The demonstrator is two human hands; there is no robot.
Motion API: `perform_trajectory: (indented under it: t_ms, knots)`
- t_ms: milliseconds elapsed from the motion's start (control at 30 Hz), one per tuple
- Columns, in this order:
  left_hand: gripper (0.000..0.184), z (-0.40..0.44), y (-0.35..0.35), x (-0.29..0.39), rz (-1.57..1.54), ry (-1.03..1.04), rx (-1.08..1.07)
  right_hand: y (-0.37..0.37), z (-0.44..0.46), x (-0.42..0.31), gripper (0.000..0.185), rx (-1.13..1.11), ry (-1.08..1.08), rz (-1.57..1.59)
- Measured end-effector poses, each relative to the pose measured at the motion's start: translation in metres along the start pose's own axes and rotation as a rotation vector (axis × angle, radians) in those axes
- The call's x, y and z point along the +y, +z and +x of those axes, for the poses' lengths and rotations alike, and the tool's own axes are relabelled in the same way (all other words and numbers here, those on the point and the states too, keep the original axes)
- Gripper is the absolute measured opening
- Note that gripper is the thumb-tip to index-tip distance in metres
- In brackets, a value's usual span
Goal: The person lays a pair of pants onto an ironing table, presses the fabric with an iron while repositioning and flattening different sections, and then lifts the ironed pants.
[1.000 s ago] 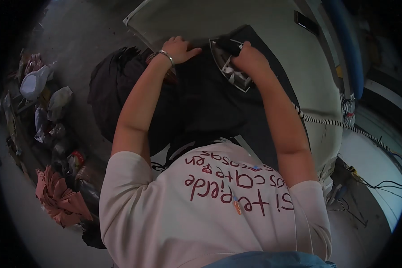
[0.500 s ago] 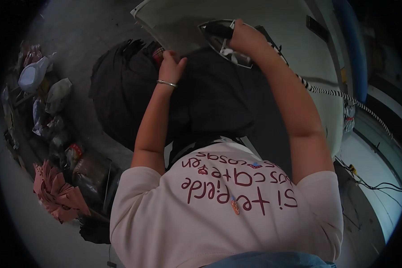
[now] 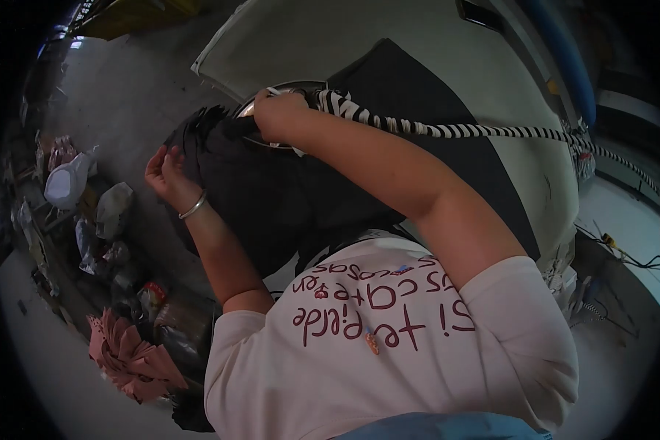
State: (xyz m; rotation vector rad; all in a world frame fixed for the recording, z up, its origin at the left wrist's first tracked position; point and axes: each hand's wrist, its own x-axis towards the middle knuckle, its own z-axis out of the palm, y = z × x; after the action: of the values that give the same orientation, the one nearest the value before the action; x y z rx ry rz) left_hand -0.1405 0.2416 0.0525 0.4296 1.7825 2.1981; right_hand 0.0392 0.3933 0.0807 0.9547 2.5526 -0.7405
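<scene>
Black-handled metal iron (image 3: 243,129) now swung left, at upper edge of dark draped fabric (image 3: 271,198); right hand (image 3: 280,117) wrapped round handle. Black-and-white striped cord (image 3: 447,131) trails rightward from it. Left hand (image 3: 167,176) shifted outward, fingers curled; cannot tell if pinching. Work seemingly moved leftward.

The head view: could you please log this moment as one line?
right grip: holding iron; iron: over dark cloth, contact unclear; left grip: at cloth's edge, hold unclear; striped cord: trailing from iron
</scene>
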Motion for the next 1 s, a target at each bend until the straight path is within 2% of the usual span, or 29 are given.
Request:
perform_trajectory:
  t_ms: [100,133,200,267,367,400,467,533,567,633,667,767,833,900,933,967,1000]
  knots:
    - [0.022,-0.021,0.012,0.008,-0.125,-0.092,-0.012,0.005,-0.072,0.008,0.067,0.040,-0.071,0.061]
    - [0.022,-0.033,0.023,0.007,-0.135,-0.094,-0.025,0.004,-0.103,0.017,0.065,0.058,-0.070,0.098]
    - [0.018,-0.067,0.051,0.006,-0.019,-0.170,-0.213,0.008,-0.166,0.044,0.063,0.075,-0.026,0.183]
    - [0.016,-0.123,0.089,0.012,0.127,-0.154,-0.537,0.020,-0.234,0.077,0.062,0.056,0.098,0.274]
    - [0.014,-0.224,0.126,-0.023,0.346,0.011,-1.165,0.061,-0.341,0.126,0.065,0.029,0.376,0.304]
    - [0.018,-0.262,0.138,-0.024,0.419,0.384,-1.390,0.082,-0.379,0.140,0.067,0.049,0.480,0.293]
    - [0.022,-0.341,0.148,-0.040,0.635,0.686,-1.898,0.124,-0.453,0.168,0.067,0.062,0.672,0.268]
    - [0.024,-0.413,0.134,-0.070,0.627,0.925,-2.026,0.165,-0.525,0.189,0.066,0.071,0.829,0.249]
    - [0.024,-0.441,0.137,-0.074,0.617,0.936,-2.060,0.185,-0.559,0.194,0.066,0.086,0.901,0.241]
    - [0.024,-0.493,0.153,-0.075,0.550,1.166,-2.086,0.218,-0.627,0.198,0.063,0.088,1.012,0.251]
    - [0.024,-0.512,0.162,-0.075,0.518,1.184,-2.119,0.232,-0.655,0.196,0.061,0.072,1.099,0.232]
    - [0.026,-0.560,0.193,-0.059,0.517,1.201,-2.238,0.256,-0.711,0.185,0.054,0.021,1.221,0.291]
    - [0.023,-0.580,0.216,-0.049,0.712,1.149,-2.458,0.269,-0.731,0.182,0.051,0.040,1.234,0.338]
    - [0.024,-0.578,0.251,-0.046,0.836,1.112,-2.426,0.282,-0.737,0.184,0.049,0.061,1.231,0.386]
    - [0.029,-0.567,0.275,-0.044,0.938,1.034,-2.339,0.288,-0.733,0.188,0.048,0.087,1.229,0.408]
    - [0.034,-0.555,0.313,-0.028,1.069,0.870,-2.280,0.290,-0.728,0.193,0.047,0.113,1.222,0.427]
    - [0.036,-0.533,0.352,-0.031,1.088,0.927,-2.119,0.287,-0.722,0.197,0.047,0.122,1.217,0.431]
